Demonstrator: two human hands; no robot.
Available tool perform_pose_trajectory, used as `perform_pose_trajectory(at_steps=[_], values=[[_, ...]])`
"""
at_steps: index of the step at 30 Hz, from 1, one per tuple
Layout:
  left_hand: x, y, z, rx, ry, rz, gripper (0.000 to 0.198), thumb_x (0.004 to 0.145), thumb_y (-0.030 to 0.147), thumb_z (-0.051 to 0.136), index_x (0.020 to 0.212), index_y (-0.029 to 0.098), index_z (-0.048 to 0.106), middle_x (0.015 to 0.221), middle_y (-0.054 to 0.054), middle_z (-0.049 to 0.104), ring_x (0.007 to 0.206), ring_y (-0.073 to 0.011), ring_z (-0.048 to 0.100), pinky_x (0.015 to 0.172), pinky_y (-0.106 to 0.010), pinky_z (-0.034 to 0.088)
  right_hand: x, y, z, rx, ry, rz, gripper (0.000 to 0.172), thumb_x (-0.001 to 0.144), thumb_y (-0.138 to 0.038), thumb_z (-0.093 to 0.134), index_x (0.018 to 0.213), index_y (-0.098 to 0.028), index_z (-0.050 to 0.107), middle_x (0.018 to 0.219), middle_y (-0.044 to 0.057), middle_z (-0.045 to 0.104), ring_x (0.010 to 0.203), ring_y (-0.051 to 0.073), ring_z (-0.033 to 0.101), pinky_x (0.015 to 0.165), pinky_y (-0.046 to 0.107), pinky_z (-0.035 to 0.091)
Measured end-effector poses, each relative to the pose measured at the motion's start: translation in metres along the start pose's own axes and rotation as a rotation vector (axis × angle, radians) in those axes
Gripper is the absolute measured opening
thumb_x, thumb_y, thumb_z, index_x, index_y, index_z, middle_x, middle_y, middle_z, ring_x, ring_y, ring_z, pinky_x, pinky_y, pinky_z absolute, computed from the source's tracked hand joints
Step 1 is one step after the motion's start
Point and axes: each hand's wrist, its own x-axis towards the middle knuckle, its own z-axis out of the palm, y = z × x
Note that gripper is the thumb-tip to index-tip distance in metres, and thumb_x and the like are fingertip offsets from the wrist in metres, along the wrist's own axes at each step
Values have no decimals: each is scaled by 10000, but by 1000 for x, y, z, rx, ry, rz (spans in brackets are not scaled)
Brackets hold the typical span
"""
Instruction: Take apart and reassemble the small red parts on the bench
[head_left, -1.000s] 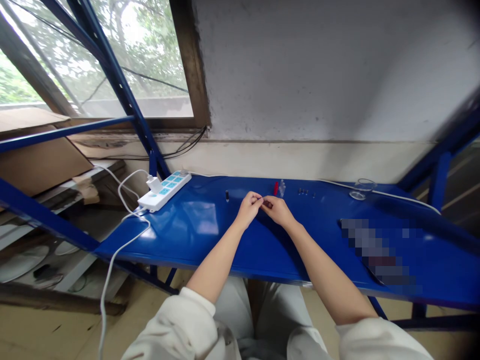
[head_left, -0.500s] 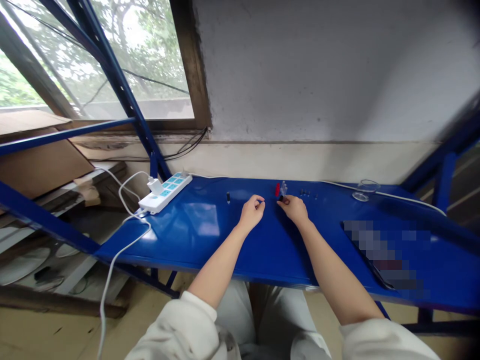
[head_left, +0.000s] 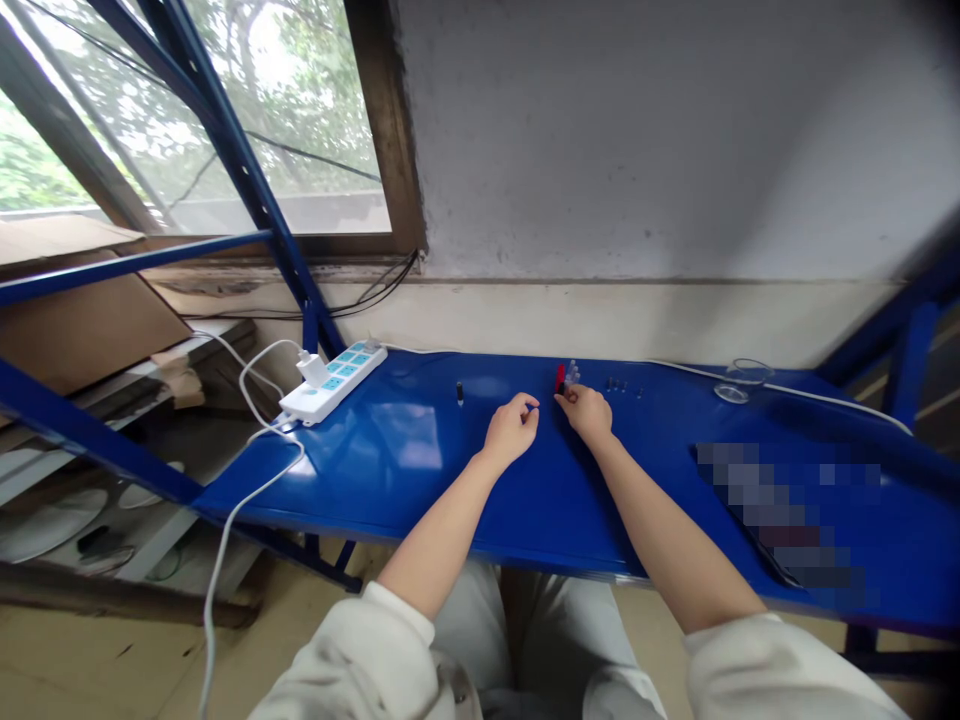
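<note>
- Noted glossy blue metal tabletop (head_left: 420, 490) below grey-and-cream painted wall (head_left: 637, 160), with window (head_left: 322, 110) left of small red upright block (head_left: 560, 376).
- Found small black piece (head_left: 562, 390) at near side of red upright block, clamped between fingertips of right hand (head_left: 588, 412).
- Read long axis of red upright block as near vertical; cannot tell that of black piece.
- Saw left hand (head_left: 512, 428) left of red upright block, thumb and forefinger close together; cannot tell whether clamped on something.
- Noted clear round container (head_left: 731, 394) well right of red upright block; cannot make out contents.
</note>
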Motion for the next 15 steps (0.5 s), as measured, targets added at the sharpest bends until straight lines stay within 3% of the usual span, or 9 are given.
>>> perform_pose_trajectory(at_steps=[8,15], values=[[1,0,-1,22,17,17,156,806,213,424,901,198,547,539,41,478,507,-93,450,542,-208,330,1,1,-5,33,-63,39,203,741,-403,553,778,-221,636,786,47,663,758,195,606,569,251,383],[0,7,-5,-37,204,28,202,807,195,435,995,200,509,759,-1,548,533,-70,456,580,-205,380,1,9,-9,40,-89,79,195,741,-347,563,850,-204,637,836,62,666,807,196,607,619,256,408]])
